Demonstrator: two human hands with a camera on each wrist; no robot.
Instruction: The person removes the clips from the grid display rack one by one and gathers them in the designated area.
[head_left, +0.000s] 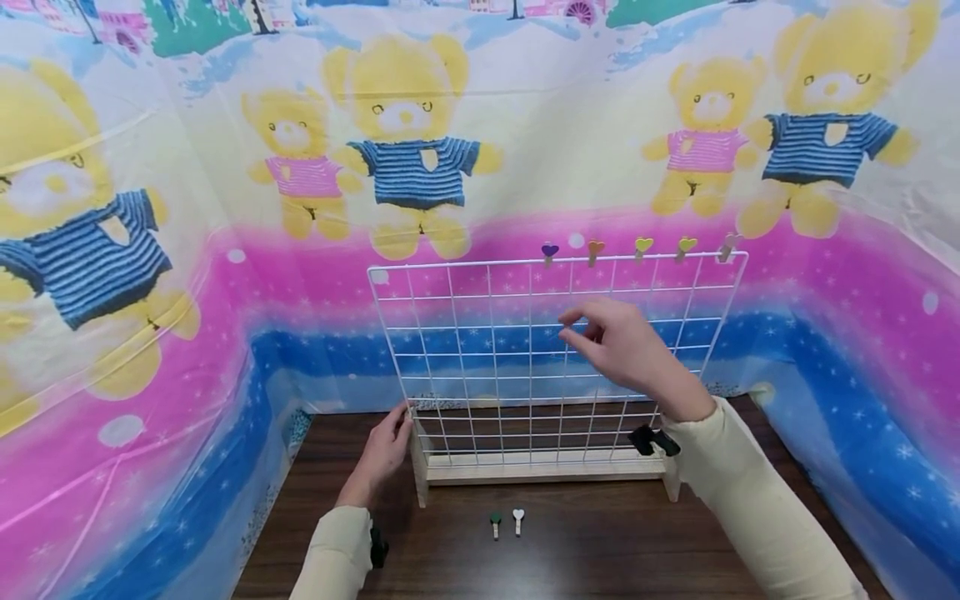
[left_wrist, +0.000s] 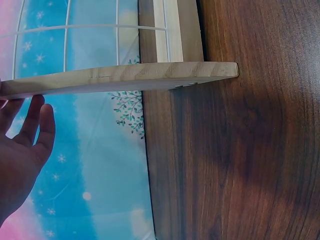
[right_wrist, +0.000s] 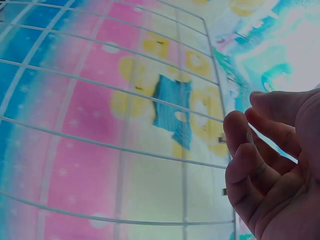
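Observation:
A white wire grid [head_left: 510, 350] stands upright in a wooden base [head_left: 547, 475] on the table. My left hand [head_left: 382, 450] rests its fingertips against the wooden side post [left_wrist: 120, 76] at the grid's left end; those fingers are fairly straight. In front of the grid's upper right part my right hand [head_left: 618, 342] is raised, fingers loosely bent and thumb apart, holding nothing. Above it, along the top wire, sit heart-topped clothespins: purple [head_left: 550, 252], orange [head_left: 596, 252], yellow [head_left: 642, 247], another yellow [head_left: 686, 247] and a pale one [head_left: 727, 247].
A green heart clothespin [head_left: 495, 524] and a white one [head_left: 518, 522] lie side by side on the dark wooden table [head_left: 600, 542], in front of the base. A printed cloth [head_left: 540, 150] with teddy bears hangs behind the grid and along both sides.

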